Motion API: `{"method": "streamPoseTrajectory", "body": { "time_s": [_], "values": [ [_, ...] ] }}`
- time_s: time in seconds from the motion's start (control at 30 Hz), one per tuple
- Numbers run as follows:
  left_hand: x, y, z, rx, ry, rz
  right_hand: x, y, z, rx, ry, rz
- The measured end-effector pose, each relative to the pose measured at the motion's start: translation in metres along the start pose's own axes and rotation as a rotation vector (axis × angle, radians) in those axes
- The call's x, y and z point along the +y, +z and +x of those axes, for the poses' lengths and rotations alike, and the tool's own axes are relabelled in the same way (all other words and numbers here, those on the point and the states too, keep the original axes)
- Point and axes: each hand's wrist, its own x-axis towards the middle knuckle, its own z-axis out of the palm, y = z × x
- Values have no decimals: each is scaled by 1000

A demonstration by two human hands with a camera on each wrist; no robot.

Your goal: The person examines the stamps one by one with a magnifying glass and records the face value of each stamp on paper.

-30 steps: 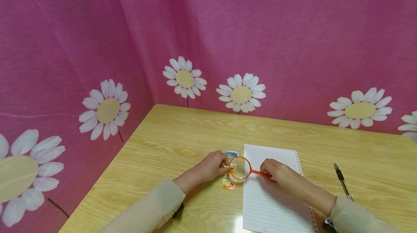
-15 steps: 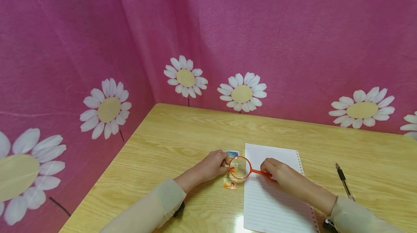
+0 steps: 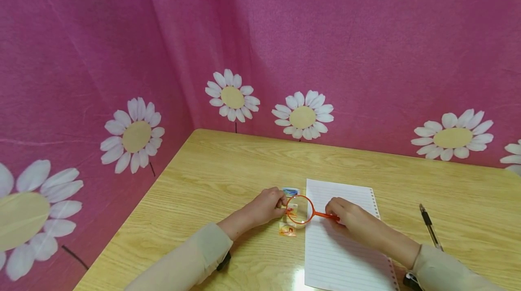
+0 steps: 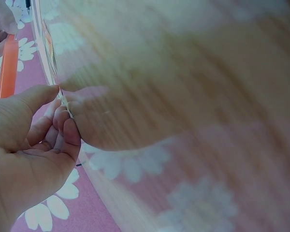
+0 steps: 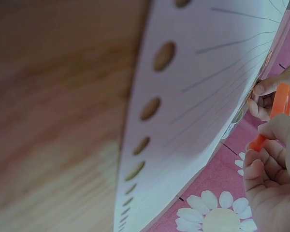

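My right hand (image 3: 346, 216) pinches the handle of an orange magnifying glass (image 3: 324, 214) above the lined paper. The lens is over the middle one of three small stamps in a column. My left hand (image 3: 265, 206) is at that middle stamp's (image 3: 292, 210) left edge, thumb and curled fingers about it; the exact contact is small. Beyond it lies a blue stamp (image 3: 291, 191), and nearer me a yellow-orange stamp (image 3: 287, 230). In the left wrist view, the left hand (image 4: 34, 140) rests at the table surface. The right wrist view shows the right hand (image 5: 275, 174) around the orange handle.
Lined paper (image 3: 346, 264) with punched holes along its right edge lies under my right hand. A black-capped clear pen (image 3: 430, 227) lies right of it. The wooden table (image 3: 228, 160) meets a pink flowered cloth (image 3: 346, 47) at its back and left.
Both hands, the magnifying glass and the stamps stay almost unmoved. The whole head view has shifted very slightly.
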Motion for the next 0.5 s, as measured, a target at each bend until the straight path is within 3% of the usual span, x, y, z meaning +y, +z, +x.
{"method": "streamPoseTrajectory", "body": {
  "time_s": [0.5],
  "values": [
    [1, -1, -1, -12, -16, -14, -1, 0, 0, 1, 3, 5]
  ]
}}
